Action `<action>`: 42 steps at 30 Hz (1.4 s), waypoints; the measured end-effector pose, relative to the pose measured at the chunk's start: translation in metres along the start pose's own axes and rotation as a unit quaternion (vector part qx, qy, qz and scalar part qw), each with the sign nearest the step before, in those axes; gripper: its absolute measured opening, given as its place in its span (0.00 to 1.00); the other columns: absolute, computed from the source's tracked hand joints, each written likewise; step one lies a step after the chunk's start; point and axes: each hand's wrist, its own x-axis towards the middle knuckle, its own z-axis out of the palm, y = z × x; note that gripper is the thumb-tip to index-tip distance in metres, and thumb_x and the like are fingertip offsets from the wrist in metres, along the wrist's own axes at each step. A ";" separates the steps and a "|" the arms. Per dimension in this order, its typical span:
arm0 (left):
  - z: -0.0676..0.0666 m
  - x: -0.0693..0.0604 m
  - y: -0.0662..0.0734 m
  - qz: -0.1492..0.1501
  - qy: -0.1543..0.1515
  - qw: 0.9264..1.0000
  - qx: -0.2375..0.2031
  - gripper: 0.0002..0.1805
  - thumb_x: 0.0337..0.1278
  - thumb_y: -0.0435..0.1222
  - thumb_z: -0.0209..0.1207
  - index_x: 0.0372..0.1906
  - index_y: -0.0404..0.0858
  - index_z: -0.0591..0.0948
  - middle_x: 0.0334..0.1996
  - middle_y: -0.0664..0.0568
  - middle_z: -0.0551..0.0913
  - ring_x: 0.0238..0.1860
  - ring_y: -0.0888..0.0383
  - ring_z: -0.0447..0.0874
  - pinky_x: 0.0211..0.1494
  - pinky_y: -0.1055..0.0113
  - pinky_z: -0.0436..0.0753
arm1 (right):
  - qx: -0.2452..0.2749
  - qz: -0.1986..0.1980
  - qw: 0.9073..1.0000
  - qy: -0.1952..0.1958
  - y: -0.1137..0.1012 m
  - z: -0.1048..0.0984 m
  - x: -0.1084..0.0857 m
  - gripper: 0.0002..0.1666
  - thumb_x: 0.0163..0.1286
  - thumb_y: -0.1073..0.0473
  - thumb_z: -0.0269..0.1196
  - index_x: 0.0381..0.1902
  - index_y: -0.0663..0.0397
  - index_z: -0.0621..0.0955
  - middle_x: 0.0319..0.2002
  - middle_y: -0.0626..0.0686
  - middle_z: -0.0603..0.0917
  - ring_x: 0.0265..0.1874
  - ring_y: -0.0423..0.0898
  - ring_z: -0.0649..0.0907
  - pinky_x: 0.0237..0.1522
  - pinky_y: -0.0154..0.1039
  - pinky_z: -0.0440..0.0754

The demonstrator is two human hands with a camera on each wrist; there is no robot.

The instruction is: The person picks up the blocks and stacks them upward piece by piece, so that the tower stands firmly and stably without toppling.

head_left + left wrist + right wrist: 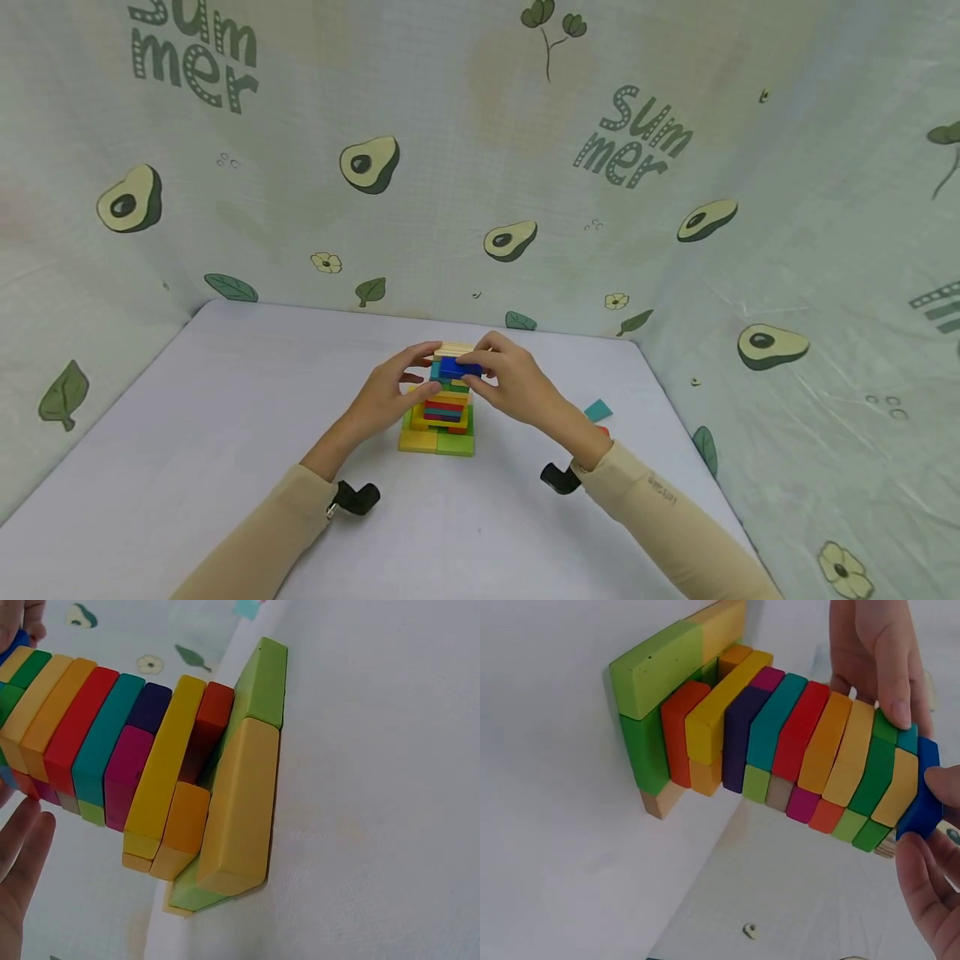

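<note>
A tower of colourful wooden blocks [810,742] stands upright on the table, with wider yellow and green base blocks [247,802] under its narrow stacked layers. At its top, my right hand [517,383] pinches a blue block [922,787] between thumb and fingers, against the uppermost layers. On the other side is my left hand [386,396], its fingers fairly straight and a fingertip touching the tower near a teal block [435,372]. Light wooden pieces [455,349] show at the top behind the blue block. The right wrist view shows the left hand's fingers partly behind the tower.
A teal block [598,410] lies on the white table [300,375] to the right, near a red block [603,430] partly hidden by the right forearm. Black wrist mounts [356,497] hang under both sleeves. A printed cloth [450,167] rises behind the table.
</note>
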 end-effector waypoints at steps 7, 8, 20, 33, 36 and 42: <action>-0.002 -0.001 -0.002 0.002 0.007 1.000 0.001 0.35 0.73 0.49 0.66 0.80 0.57 0.68 0.76 0.53 0.73 0.69 0.45 0.78 0.66 0.47 0.84 | 0.024 -0.008 0.999 0.022 0.003 0.007 0.001 0.15 0.69 0.62 0.75 0.53 0.58 0.90 0.44 0.53 0.82 0.39 0.48 0.84 0.41 0.40 0.90; -0.002 0.000 -0.002 0.007 0.008 1.000 0.003 0.35 0.74 0.48 0.65 0.80 0.56 0.68 0.76 0.53 0.73 0.69 0.47 0.78 0.66 0.48 0.84 | 0.026 -0.009 0.999 0.025 0.004 0.008 0.001 0.15 0.69 0.63 0.75 0.53 0.58 0.91 0.44 0.53 0.82 0.39 0.48 0.84 0.41 0.41 0.90; -0.001 0.001 -0.005 0.017 0.009 1.000 -0.005 0.33 0.74 0.46 0.65 0.79 0.54 0.70 0.74 0.53 0.76 0.70 0.40 0.77 0.66 0.50 0.84 | 0.029 -0.007 0.999 0.031 0.002 0.012 0.004 0.15 0.68 0.62 0.75 0.52 0.58 0.91 0.44 0.51 0.82 0.39 0.49 0.83 0.38 0.30 0.84; 0.000 0.001 -0.001 0.005 0.013 1.000 -0.003 0.33 0.73 0.48 0.66 0.79 0.55 0.71 0.74 0.52 0.75 0.69 0.44 0.78 0.66 0.49 0.85 | 0.012 0.028 0.999 0.041 0.023 -0.002 -0.023 0.17 0.69 0.59 0.76 0.55 0.50 0.89 0.50 0.49 0.84 0.44 0.48 0.84 0.43 0.40 0.90; 0.000 0.001 -0.001 -0.003 0.013 1.000 -0.006 0.33 0.73 0.47 0.66 0.79 0.57 0.71 0.74 0.53 0.75 0.70 0.42 0.77 0.66 0.48 0.84 | 0.009 0.055 0.998 0.031 0.045 -0.012 -0.044 0.18 0.69 0.60 0.76 0.56 0.50 0.89 0.51 0.49 0.85 0.46 0.52 0.85 0.44 0.44 0.90; 0.000 0.000 0.000 -0.011 0.013 1.000 -0.009 0.33 0.74 0.46 0.66 0.79 0.57 0.71 0.74 0.52 0.75 0.69 0.44 0.78 0.66 0.46 0.83 | -0.017 0.090 0.996 -0.014 0.104 -0.034 -0.100 0.22 0.68 0.65 0.75 0.59 0.52 0.87 0.55 0.52 0.85 0.51 0.52 0.85 0.47 0.48 0.90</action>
